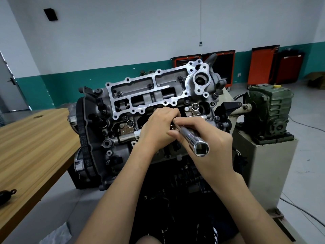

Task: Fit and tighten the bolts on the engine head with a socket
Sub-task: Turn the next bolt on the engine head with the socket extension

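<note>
Head view: the right hand's fingers (177, 133) are wrapped round the chrome shaft of the socket tool (191, 140), grasping it. The tool's open square drive end points back toward the camera, and its thin far end slopes down to the engine head (149, 88). The left hand's fingers (173, 114) are curled over that far end, against the near middle of the engine head. Whether they pinch the tool tip or a bolt cannot be told, as the fingertips are hidden.

The right hand (207, 138) lies at the near right of the engine head, and the left hand (156, 127) just beside it, the two touching. Several black bolts (119, 93) stand seated in the upper cover of the engine head. A toothed belt (82, 131) runs down its left end.

A wooden table (35, 134) stands left of the engine head. A green gearbox (269, 110) sits to its right. Red tool carts (263, 64) line the wall behind it.
</note>
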